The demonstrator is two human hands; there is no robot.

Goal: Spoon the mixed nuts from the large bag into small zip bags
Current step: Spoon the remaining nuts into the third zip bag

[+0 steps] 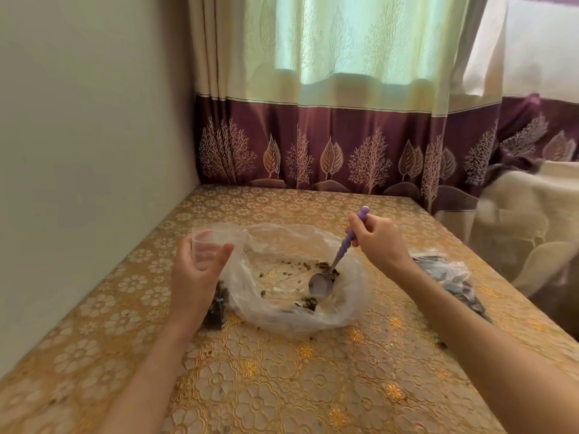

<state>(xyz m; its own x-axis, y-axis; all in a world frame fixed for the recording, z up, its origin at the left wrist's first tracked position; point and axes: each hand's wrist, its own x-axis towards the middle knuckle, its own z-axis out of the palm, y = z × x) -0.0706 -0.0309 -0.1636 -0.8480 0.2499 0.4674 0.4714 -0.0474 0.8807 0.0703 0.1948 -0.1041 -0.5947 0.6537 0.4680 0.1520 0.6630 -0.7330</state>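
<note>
The large clear plastic bag (282, 311) lies open on the table with a few scattered nuts (308, 302) left inside. My right hand (377, 241) grips a purple-handled spoon (341, 249); its metal bowl rests inside the bag near the nuts and looks empty. My left hand (195, 270) holds a small clear zip bag (210, 245) upright with its mouth open, at the large bag's left edge. A filled small bag of nuts (216, 305) lies partly hidden under my left wrist.
More filled small zip bags (451, 278) lie to the right, behind my right forearm. The table has a gold floral cloth (282, 386). A wall stands close on the left, a curtain behind, and a cream blanket (529, 220) beyond the table's right edge.
</note>
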